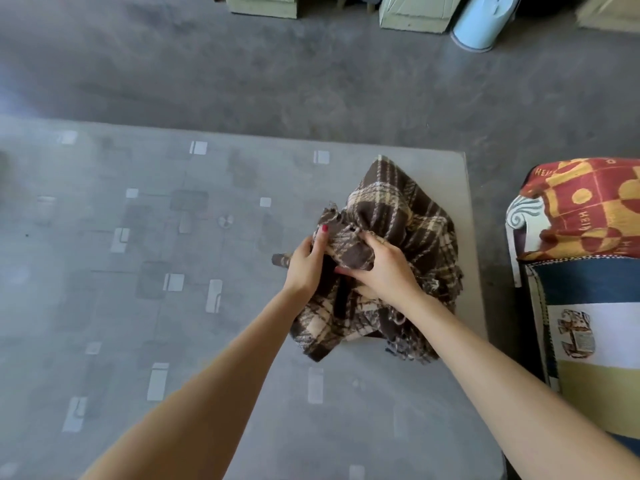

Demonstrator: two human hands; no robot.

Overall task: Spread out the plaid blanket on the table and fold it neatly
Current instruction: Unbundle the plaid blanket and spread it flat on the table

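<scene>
A brown and cream plaid blanket (412,216) lies crumpled in a heap near the right end of the grey patterned table (156,237). My left hand (306,263) grips a bunched edge of the blanket at the heap's left side, thumb on top. Close beside it, my right hand (379,266) clutches a fold of the same cloth, fingers curled into the fabric. Both hands sit over the middle of the heap. A fringed edge hangs at the heap's near side.
The table's right edge (472,244) runs just past the blanket. A chair (588,306) covered with red, yellow and blue cloths stands to the right. Pale green cabinets (415,12) and a light blue bin (479,26) stand across the grey floor.
</scene>
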